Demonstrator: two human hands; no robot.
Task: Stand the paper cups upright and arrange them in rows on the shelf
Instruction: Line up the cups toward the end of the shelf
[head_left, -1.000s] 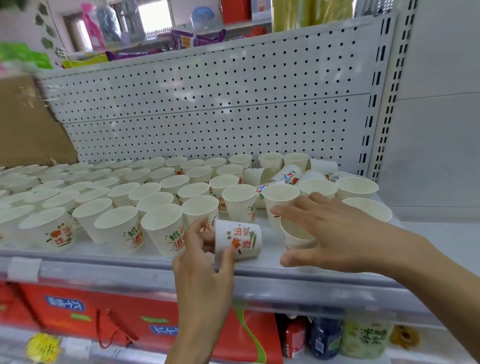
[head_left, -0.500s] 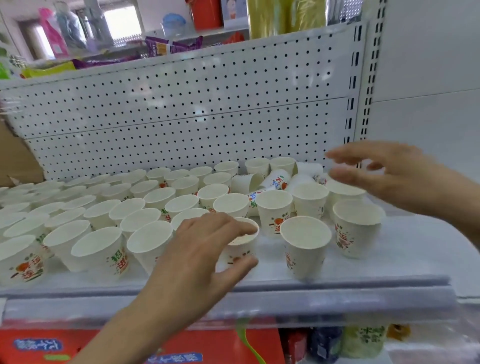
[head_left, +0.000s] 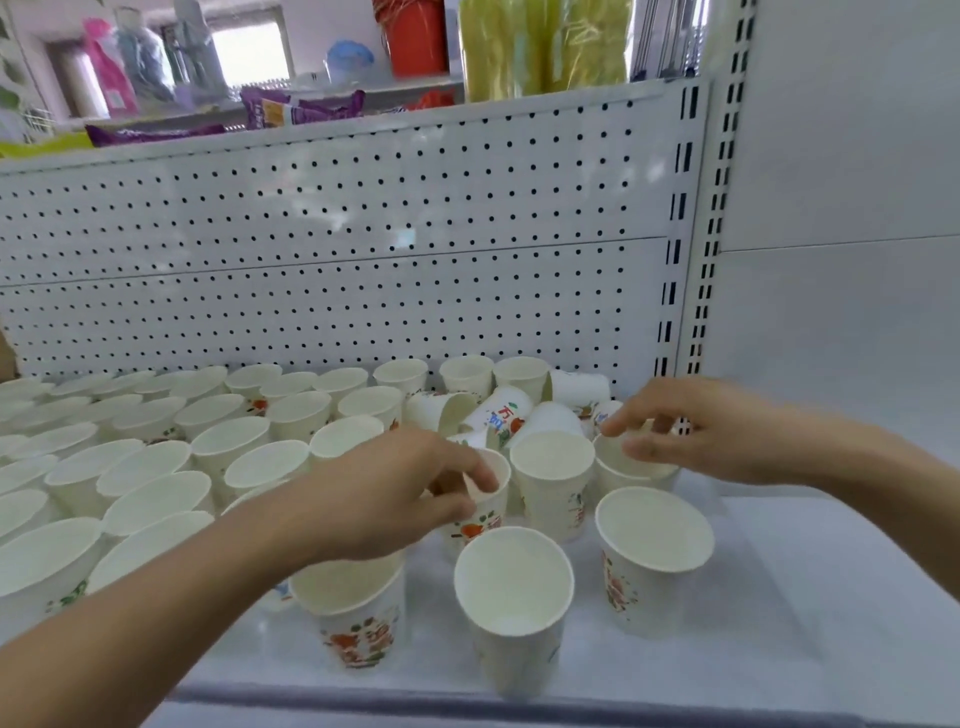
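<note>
White shelf deck (head_left: 753, 597), white pegboard panel (head_left: 363, 260); white printed paper cups (head_left: 234, 452) in rows. My left hand (head_left: 384, 499) pinches centre cup (head_left: 478, 525) rim; right hand (head_left: 711, 431) over rear cup (head_left: 618, 478), grip unclear.

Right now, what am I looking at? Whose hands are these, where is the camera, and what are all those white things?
There is no machine here: a person works with bare hands, and the single picture comes from a camera worn on their head, looking forward and down. The white things are paper cups on a shop shelf, in front of a white wall with holes. At the left, upright cups stand in rows; at the back, a few tipped cups lie on their sides. The left hand pinches the rim of a cup with an orange print. The right hand reaches over the rim of a neighbouring cup; the blur hides whether it grips it.
</note>
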